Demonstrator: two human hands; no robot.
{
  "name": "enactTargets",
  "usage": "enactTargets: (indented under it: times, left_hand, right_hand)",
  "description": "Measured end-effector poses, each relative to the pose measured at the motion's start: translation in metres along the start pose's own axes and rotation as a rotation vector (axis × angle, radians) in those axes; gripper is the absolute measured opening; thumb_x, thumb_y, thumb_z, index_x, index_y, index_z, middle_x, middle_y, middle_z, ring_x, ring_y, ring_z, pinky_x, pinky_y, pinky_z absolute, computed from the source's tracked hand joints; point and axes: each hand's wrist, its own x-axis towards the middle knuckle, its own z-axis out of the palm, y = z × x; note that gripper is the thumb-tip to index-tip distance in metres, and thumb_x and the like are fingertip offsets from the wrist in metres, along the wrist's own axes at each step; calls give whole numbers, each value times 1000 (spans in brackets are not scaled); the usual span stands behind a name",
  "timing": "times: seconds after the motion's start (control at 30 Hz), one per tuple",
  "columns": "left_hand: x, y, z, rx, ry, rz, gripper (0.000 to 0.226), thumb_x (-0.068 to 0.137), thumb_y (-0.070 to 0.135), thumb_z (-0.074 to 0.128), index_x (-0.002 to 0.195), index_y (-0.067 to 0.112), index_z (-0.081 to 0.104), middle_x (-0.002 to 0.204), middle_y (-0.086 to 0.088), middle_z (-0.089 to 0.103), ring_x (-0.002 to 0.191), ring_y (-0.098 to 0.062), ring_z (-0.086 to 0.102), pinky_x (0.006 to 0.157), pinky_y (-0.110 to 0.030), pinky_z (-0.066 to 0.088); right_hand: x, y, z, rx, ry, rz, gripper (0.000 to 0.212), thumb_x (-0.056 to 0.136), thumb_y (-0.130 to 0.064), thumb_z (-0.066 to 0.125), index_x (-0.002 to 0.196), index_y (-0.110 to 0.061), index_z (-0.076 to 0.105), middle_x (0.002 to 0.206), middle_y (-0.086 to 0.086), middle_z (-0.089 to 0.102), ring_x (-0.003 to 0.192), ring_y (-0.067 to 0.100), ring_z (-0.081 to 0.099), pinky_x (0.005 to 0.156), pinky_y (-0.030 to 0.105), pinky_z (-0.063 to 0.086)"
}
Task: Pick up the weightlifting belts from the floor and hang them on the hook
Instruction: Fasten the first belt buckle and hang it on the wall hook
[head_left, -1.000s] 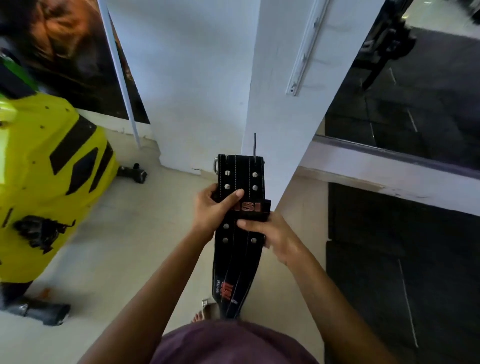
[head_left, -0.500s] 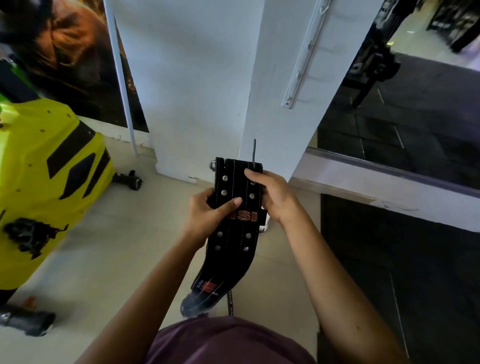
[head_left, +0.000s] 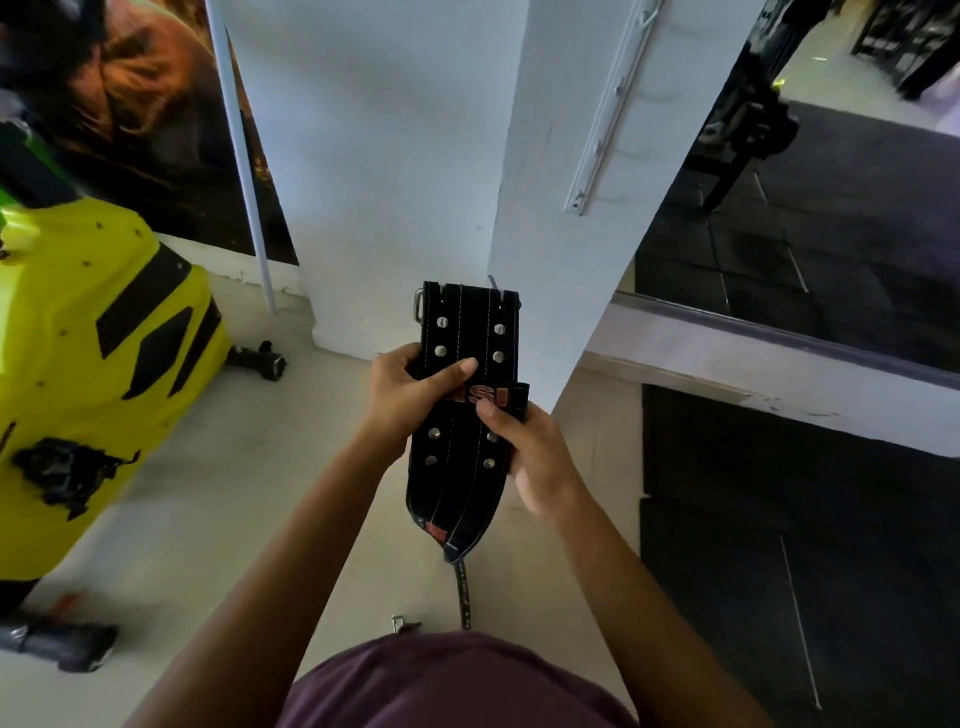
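A black leather weightlifting belt (head_left: 467, 332) with silver rivets, white stitching and red letters is held folded in front of me, buckle end up. My left hand (head_left: 410, 400) grips its left edge, thumb across the front. My right hand (head_left: 535, 457) grips its right edge lower down. The belt's tail (head_left: 463, 592) hangs toward the floor. A white hook rail (head_left: 608, 114) runs up the white pillar (head_left: 550, 208) above and to the right of the belt.
A yellow machine housing (head_left: 88, 374) stands at the left on the beige tiled floor (head_left: 218, 519). Black rubber mats (head_left: 789, 545) cover the floor at the right. A mirror (head_left: 831, 218) reflects gym gear. A poster (head_left: 145, 114) hangs at upper left.
My right hand has slid from the belt's top right corner down to its lower right edge. The view has tilted up a little, showing more of the hook rail.
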Motion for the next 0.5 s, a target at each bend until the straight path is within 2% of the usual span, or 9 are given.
enactTargets:
  times: [0.07, 0.17, 0.23, 0.3, 0.4, 0.5]
  left_hand:
    - [-4, 3, 2, -27, -38, -7, 31, 75, 17, 78, 99, 0, 68, 93, -14, 75, 83, -25, 74, 70, -30, 59]
    - [-4, 15, 2, -41, -101, -34, 32, 80, 22, 74, 101, -1, 68, 96, -15, 75, 84, -26, 74, 72, -32, 60]
    - [7, 30, -3, -105, -80, -104, 38, 82, 29, 71, 102, -4, 66, 94, -15, 71, 83, -28, 70, 72, -36, 57]
    - [21, 46, -12, -113, -72, -174, 35, 83, 30, 69, 100, 0, 67, 91, -12, 69, 85, -25, 66, 79, -36, 55]
    - [29, 55, -20, 57, -267, -164, 32, 80, 20, 72, 107, 3, 66, 102, -12, 71, 96, -25, 68, 88, -35, 54]
    - [14, 38, -20, 176, -457, -119, 42, 74, 6, 74, 114, 1, 61, 108, -13, 70, 96, -22, 70, 84, -29, 57]
  right_hand:
    - [5, -16, 0, -13, 53, -59, 35, 76, -25, 79, 108, -11, 71, 107, 14, 75, 102, 31, 71, 95, 52, 53]
    - [-1, -21, 1, 10, 97, -84, 31, 79, -18, 76, 108, -8, 69, 106, 16, 75, 99, 30, 72, 92, 46, 55]
    - [-8, -18, 2, 10, 123, -93, 29, 79, -16, 76, 105, -5, 68, 105, 17, 74, 98, 30, 72, 90, 44, 56]
    - [-13, -12, 5, -14, 139, -100, 29, 77, -16, 77, 103, -6, 68, 104, 15, 74, 99, 29, 71, 90, 43, 56]
    - [-15, -9, 9, 30, 164, -100, 29, 79, -14, 76, 106, -6, 67, 105, 14, 74, 99, 27, 72, 86, 39, 56]
    - [-14, -18, 7, 107, 201, -100, 31, 81, -13, 74, 110, -5, 66, 106, 15, 74, 97, 28, 72, 81, 39, 58]
